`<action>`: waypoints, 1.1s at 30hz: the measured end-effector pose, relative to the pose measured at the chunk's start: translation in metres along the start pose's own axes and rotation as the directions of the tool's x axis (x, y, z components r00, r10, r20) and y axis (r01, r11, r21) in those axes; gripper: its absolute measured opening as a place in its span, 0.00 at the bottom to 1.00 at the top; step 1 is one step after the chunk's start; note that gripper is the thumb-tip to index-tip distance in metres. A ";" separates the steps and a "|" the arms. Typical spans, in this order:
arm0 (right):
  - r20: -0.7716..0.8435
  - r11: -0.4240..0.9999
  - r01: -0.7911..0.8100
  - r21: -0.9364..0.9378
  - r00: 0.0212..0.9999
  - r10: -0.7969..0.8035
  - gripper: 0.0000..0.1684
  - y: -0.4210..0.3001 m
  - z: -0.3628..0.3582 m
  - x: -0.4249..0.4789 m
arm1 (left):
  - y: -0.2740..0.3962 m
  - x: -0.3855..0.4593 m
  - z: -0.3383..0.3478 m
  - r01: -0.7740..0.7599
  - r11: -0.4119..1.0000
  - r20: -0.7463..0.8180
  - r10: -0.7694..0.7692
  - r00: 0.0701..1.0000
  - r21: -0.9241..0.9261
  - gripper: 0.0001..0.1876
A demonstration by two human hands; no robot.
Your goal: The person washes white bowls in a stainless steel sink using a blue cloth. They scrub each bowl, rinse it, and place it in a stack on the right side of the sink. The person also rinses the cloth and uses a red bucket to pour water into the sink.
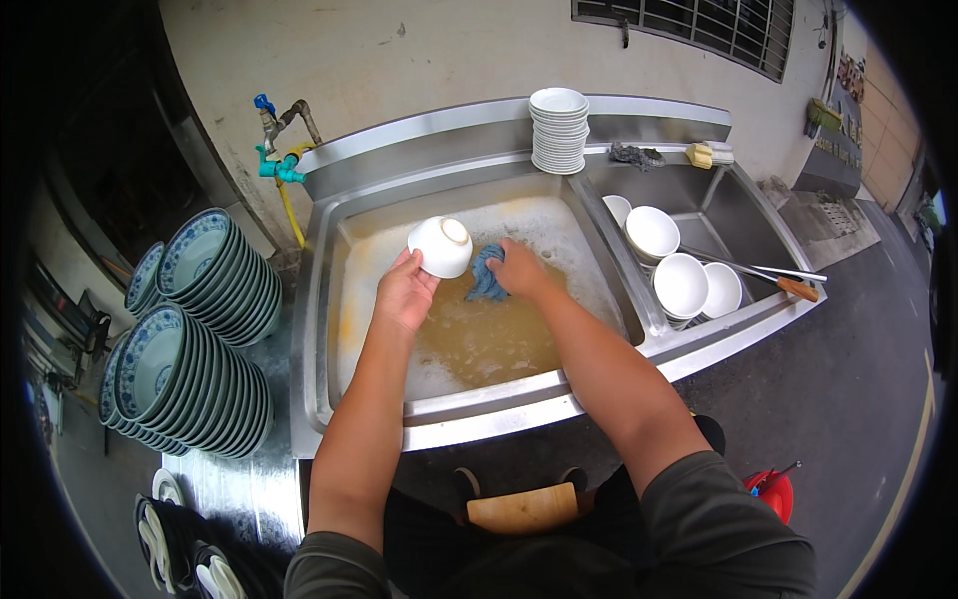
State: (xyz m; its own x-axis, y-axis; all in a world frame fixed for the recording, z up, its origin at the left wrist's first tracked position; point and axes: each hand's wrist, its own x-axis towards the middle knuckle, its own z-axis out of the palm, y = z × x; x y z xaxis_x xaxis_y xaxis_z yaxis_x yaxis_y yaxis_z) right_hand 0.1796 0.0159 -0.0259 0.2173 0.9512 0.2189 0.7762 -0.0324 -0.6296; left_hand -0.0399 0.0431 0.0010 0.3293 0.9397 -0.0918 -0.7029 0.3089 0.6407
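Over the murky, foamy water (486, 337) of the large sink basin, my left hand (408, 288) holds a white bowl (440, 247) by its lower left side, its foot ring facing up and towards me. My right hand (522, 267) grips a crumpled blue-grey cloth (488, 275) just right of the bowl; a small gap parts cloth and bowl. In the smaller basin on the right, stacks of white bowls (681, 286) stand beside long-handled utensils, one with a wooden handle (798, 290), which reach over the basin's front right edge.
White saucers (559, 131) rise in a tall stack on the back ledge, near a dark scouring pad (636, 156) and a yellow sponge (700, 156). Blue-patterned bowls (217, 277) stand in high stacks at left. A tap (278, 166) with yellow hose is behind; a red bucket (775, 494) sits lower right.
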 end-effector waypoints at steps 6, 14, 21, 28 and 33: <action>0.619 0.952 0.159 -0.263 0.785 0.040 0.26 -0.013 0.001 -0.010 | 0.001 0.009 -0.010 -0.035 0.999 -0.083 0.032 0.996 -0.035 0.19; -0.329 0.848 0.441 0.295 0.880 -0.343 0.22 -0.067 0.000 -0.030 | -0.013 -0.012 0.020 0.033 0.833 -0.063 0.003 0.998 0.553 0.12; 0.058 0.834 -0.020 0.552 0.998 -0.015 0.21 -0.053 -0.020 -0.006 | -0.028 -0.031 0.035 -0.020 0.682 0.153 -0.136 0.979 0.731 0.14; 0.308 0.238 -0.384 0.892 0.902 0.302 0.25 -0.024 -0.016 0.011 | -0.019 -0.021 0.032 0.074 0.967 0.119 -0.106 0.987 0.245 0.19; -0.082 0.679 -0.113 0.726 0.965 0.249 0.28 -0.047 0.005 -0.005 | -0.021 -0.007 0.024 -0.011 0.995 -0.030 0.008 1.000 -0.095 0.17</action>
State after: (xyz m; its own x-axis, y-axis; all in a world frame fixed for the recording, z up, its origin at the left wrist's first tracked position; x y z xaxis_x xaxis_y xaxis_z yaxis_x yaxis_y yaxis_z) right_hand 0.1388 0.0139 -0.0011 0.4514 0.8848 0.1157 0.0728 0.0927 -0.9930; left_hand -0.0123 0.0268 0.0060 0.3045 0.9463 -0.1091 -0.7631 0.3108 0.5666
